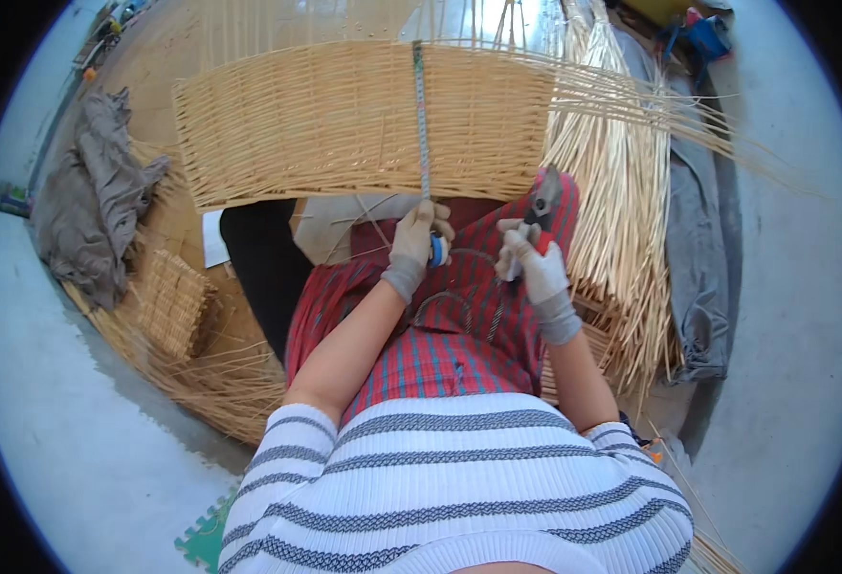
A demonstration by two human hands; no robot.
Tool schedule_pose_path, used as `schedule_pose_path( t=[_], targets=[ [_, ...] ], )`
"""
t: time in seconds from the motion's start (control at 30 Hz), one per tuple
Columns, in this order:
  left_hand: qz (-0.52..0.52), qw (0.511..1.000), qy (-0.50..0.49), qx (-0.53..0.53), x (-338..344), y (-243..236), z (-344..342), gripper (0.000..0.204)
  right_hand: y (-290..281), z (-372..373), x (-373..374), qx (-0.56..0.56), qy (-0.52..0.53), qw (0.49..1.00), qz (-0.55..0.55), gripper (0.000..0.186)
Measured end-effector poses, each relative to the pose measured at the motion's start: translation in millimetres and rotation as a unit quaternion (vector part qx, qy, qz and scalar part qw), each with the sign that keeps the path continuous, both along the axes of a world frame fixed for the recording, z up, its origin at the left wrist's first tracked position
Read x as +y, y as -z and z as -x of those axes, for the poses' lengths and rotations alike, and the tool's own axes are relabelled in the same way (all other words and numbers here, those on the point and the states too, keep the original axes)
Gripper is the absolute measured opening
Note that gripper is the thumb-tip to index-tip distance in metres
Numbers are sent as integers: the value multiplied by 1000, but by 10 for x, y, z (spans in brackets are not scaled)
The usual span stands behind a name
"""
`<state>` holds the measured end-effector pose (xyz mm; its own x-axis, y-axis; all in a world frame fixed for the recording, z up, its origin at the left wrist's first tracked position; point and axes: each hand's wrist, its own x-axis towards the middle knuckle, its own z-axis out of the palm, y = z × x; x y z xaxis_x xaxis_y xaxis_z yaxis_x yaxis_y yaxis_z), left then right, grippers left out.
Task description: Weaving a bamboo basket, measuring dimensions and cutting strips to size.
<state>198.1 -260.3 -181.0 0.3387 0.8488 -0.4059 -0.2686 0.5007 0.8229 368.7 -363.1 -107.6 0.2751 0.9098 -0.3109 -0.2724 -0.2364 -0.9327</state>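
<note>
A woven wicker panel [297,124] rises in front of my lap, its lower edge just beyond my hands. My left hand [411,247], in a pale glove, is closed around a tape measure [436,251] with a blue case. Its pulled-out blade runs up across the panel to the top edge. To the right, my gloved right hand [539,273] grips pruning shears [542,203] with red handles, their dark jaws pointing up past the panel's lower right corner. Long loose strands [655,105] stick out from the panel's right side.
A thick bundle of pale wicker rods [608,191] lies on the right, beside grey cloth [700,268]. On the left are crumpled grey cloth [96,191], a smaller woven piece [174,301] and scattered rods [210,387]. A blue object [703,40] stands at the far right.
</note>
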Motion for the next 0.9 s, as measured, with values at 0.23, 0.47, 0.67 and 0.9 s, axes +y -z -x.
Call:
schedule_pose_path(
  t=[0.23,0.47,0.67,0.9],
  targets=[
    [-3,999,34,14,118,-50,-18,34,238,-290,-243,-31,68,997,-33,30],
    [7,999,50,7,162,-9,17,33,302,-249,-241,-37,58,998,-5,30],
    [-5,999,49,0,166,11,-25,34,299,-168,-187,-71,46,996,-6,26],
    [-35,999,4,2,132,295,-1,32,286,-133,-111,-42,18,998,30,27]
  ],
)
